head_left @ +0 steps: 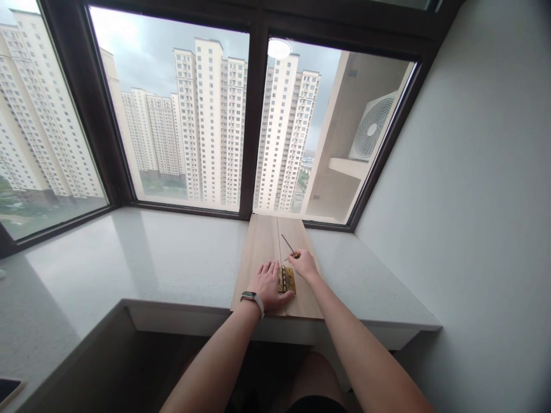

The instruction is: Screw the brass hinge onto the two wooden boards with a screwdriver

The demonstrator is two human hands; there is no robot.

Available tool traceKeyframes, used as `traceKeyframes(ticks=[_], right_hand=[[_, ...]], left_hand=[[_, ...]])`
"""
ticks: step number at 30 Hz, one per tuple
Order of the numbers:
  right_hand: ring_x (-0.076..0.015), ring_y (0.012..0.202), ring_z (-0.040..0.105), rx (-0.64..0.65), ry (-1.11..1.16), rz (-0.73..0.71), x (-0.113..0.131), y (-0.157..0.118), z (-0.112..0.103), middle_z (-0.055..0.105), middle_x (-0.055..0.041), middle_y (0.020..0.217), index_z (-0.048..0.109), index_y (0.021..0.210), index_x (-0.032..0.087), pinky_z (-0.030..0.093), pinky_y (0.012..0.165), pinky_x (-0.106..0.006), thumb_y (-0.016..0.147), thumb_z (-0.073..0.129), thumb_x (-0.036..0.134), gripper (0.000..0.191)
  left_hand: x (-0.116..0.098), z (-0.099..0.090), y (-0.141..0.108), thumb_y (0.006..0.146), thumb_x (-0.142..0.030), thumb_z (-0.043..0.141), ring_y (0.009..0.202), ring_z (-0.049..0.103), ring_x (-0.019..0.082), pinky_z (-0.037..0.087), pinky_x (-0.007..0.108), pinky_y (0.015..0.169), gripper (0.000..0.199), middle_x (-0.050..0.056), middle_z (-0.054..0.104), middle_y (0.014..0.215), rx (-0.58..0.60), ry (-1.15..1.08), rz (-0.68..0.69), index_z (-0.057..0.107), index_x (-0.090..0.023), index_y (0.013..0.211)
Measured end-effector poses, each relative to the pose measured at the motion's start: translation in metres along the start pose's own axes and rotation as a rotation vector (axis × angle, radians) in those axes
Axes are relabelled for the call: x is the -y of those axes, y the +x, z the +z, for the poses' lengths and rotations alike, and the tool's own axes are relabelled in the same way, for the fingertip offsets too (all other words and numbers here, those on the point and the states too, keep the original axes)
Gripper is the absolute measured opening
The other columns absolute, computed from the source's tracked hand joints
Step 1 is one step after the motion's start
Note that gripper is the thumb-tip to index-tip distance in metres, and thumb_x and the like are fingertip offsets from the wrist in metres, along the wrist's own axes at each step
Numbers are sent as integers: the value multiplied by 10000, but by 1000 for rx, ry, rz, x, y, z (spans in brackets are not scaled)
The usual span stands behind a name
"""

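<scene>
Two bare forearms reach forward over a white stone worktop [172, 258] beneath a large window. Two pale wooden boards [275, 252] lie side by side on it, running toward the glass. A brass hinge [287, 280] sits across their seam near the front edge. The left hand [269, 284], a band on its wrist, lies flat with fingers spread, touching the hinge. The right hand [305, 264] is closed around a thin screwdriver [289, 245] just beyond the hinge.

Overcast daylight is pouring through the windows [189, 120], washing the surface [163, 258] softly; wide-angle distortion is bending frame edges.
</scene>
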State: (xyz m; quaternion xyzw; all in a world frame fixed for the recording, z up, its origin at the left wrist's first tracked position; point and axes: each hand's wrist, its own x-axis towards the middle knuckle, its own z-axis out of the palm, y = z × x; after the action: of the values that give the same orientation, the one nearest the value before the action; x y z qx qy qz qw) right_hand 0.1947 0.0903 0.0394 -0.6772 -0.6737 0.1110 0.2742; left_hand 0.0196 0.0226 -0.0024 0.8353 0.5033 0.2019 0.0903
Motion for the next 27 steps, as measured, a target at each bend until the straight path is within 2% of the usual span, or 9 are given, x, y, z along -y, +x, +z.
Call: traceKeyframes(ticks=[3, 6, 11, 15, 18, 21, 24, 27], right_hand=[[-197, 886, 701, -19, 104, 32, -3, 3, 7, 761, -67, 956, 721, 981, 182, 498, 773, -256, 825, 677, 431, 297], [-208, 866, 691, -73, 173, 85, -5, 4, 2, 744, -86, 959, 682, 1020, 163, 512, 755, -276, 820, 652, 481, 377], [-154, 682, 668, 17, 373, 124, -6, -2, -25, 716, -53, 935, 620, 1107, 172, 515, 634, -257, 859, 489, 273, 299], [-156, 727, 681, -71, 462, 24, -12, -15, -45, 697, -67, 1031, 615, 1165, 173, 546, 675, -277, 780, 587, 221, 389], [-179, 767, 693, -228, 525, -21, -15, -28, -56, 697, -76, 1037, 615, 1122, 185, 568, 716, -319, 801, 652, 334, 356], [-212, 870, 701, -373, 626, -64, -10, -40, -64, 707, -94, 1031, 598, 1086, 189, 577, 776, -347, 804, 708, 466, 410], [-221, 854, 702, -407, 673, -66, 0, -52, -67, 717, -101, 997, 569, 1126, 187, 578, 778, -358, 830, 683, 576, 502], [-234, 872, 700, -374, 609, -64, 11, -62, -66, 718, -113, 1014, 546, 1177, 188, 571, 791, -358, 862, 632, 618, 539]], left_hand=[[0, -1, 0, 793, -835, 405, 1550, 166, 361, 92, 496, 1274, 1115, 157, 281, 1654, 6, -5, -7, 210, -105, 1612], [-1, -2, 0, 800, -832, 403, 1552, 163, 355, 83, 494, 1275, 1112, 162, 262, 1660, 4, -9, -1, 209, -96, 1610], [0, -2, -1, 798, -834, 409, 1560, 123, 362, 89, 505, 1270, 1114, 164, 217, 1673, 11, -21, -15, 211, -92, 1605], [1, -2, 0, 782, -849, 423, 1558, 135, 364, 92, 491, 1271, 1137, 185, 243, 1661, -1, -18, -14, 227, -78, 1595], [1, -2, 0, 765, -862, 440, 1554, 154, 361, 112, 481, 1270, 1154, 185, 264, 1654, 0, -24, -21, 232, -84, 1591], [0, -3, 1, 747, -870, 461, 1550, 166, 365, 134, 486, 1265, 1168, 182, 285, 1646, -1, -26, -33, 238, -92, 1588], [-2, -4, 0, 752, -868, 457, 1549, 171, 364, 130, 486, 1267, 1162, 183, 295, 1642, -10, -15, -32, 245, -86, 1584], [-2, -4, -1, 758, -878, 439, 1553, 154, 364, 123, 481, 1270, 1164, 182, 287, 1645, -25, -15, -30, 247, -82, 1585]])
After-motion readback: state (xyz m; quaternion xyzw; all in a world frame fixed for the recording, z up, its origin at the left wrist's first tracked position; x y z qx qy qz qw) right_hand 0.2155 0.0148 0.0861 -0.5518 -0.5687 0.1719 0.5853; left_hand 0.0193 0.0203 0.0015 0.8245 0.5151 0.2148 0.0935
